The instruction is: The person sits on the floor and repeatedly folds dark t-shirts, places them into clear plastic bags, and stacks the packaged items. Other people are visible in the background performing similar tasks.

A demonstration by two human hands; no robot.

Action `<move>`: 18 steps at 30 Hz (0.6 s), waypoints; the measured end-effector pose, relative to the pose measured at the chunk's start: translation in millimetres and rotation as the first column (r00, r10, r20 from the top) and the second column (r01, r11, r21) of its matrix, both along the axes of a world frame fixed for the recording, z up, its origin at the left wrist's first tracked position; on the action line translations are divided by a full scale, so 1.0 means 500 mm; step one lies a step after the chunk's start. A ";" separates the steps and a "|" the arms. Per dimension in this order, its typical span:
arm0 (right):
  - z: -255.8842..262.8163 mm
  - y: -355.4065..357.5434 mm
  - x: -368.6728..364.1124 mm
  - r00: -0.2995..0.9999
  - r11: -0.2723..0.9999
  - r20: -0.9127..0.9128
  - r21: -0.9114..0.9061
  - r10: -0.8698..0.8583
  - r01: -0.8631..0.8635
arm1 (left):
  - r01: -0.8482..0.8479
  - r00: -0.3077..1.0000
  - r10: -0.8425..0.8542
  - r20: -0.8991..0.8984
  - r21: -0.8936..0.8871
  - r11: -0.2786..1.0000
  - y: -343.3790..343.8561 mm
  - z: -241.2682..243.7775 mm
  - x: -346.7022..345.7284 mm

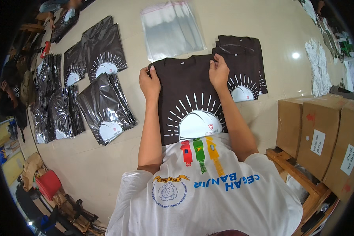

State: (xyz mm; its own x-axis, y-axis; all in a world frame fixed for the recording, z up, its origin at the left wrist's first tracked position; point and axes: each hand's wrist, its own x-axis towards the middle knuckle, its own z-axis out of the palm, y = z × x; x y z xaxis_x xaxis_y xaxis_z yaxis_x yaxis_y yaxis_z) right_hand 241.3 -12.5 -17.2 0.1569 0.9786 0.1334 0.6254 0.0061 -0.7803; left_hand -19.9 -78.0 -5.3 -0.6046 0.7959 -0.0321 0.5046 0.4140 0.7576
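Observation:
A folded black T-shirt (185, 79) with a printed white hard hat and rays lies right before me, its neckline pointing away. At its upper left corner, my left hand (150, 84) grips the edge, thumb on top. My right hand (219, 71) pinches the upper right edge between thumb and fingers. Just past the right hand sits a pile of similar folded black T-shirts (244, 65), partly covered by my hand and forearm. A stack of clear plastic bags (174, 32) lies on the floor beyond the neckline.
Bagged black shirts (106, 106) stand in several piles on the tiled floor at left. Cardboard boxes (318, 132) rest by a wooden frame (301, 180) at right. White cloths (317, 67) lie farther right. Another person's hand (51, 23) touches a bagged shirt at upper left.

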 end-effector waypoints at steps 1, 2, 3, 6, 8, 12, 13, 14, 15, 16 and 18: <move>0.010 0.020 -0.006 0.994 0.997 -0.090 -0.040 -0.066 0.063 | -0.022 0.996 0.020 0.082 0.017 1.000 0.006 -0.011 -0.007; 0.019 0.039 -0.012 0.975 0.989 -0.176 -0.086 -0.135 0.121 | -0.053 0.990 0.049 0.129 0.032 0.998 0.010 -0.021 -0.012; 0.012 0.046 -0.012 0.972 0.988 -0.187 -0.086 -0.146 0.132 | -0.076 0.982 0.069 0.174 0.034 0.996 0.009 -0.023 -0.015; -0.010 0.064 -0.003 0.953 0.980 -0.243 -0.130 -0.182 0.154 | -0.154 0.957 0.135 0.257 0.057 0.986 0.005 -0.018 -0.019; -0.031 0.070 -0.007 0.870 0.970 -0.436 -0.182 -0.229 0.164 | -0.172 0.948 0.147 0.284 0.064 0.983 0.005 -0.021 -0.023; -0.046 0.064 -0.017 0.958 0.980 -0.245 -0.169 -0.147 0.107 | -0.125 0.937 0.110 0.333 0.022 0.992 0.006 -0.022 -0.028; -0.040 0.063 -0.022 0.956 0.978 -0.249 -0.172 -0.157 0.116 | -0.108 0.931 0.099 0.351 0.006 0.994 0.009 -0.014 -0.026; -0.035 0.062 -0.027 0.953 0.977 -0.253 -0.175 -0.168 0.125 | -0.091 0.926 0.091 0.366 -0.018 0.996 0.016 -0.015 -0.028; -0.030 0.056 -0.029 0.949 0.974 -0.257 -0.183 -0.180 0.135 | -0.073 0.921 0.085 0.379 -0.046 0.996 0.016 -0.019 -0.034; -0.025 0.055 -0.028 0.939 0.976 -0.302 -0.191 -0.162 0.107 | -0.055 0.916 0.080 0.392 -0.075 0.996 0.018 -0.023 -0.041; -0.026 0.065 -0.024 0.912 0.979 -0.390 -0.198 -0.125 0.049 | -0.042 0.879 0.064 0.472 -0.057 0.997 0.026 -0.034 -0.057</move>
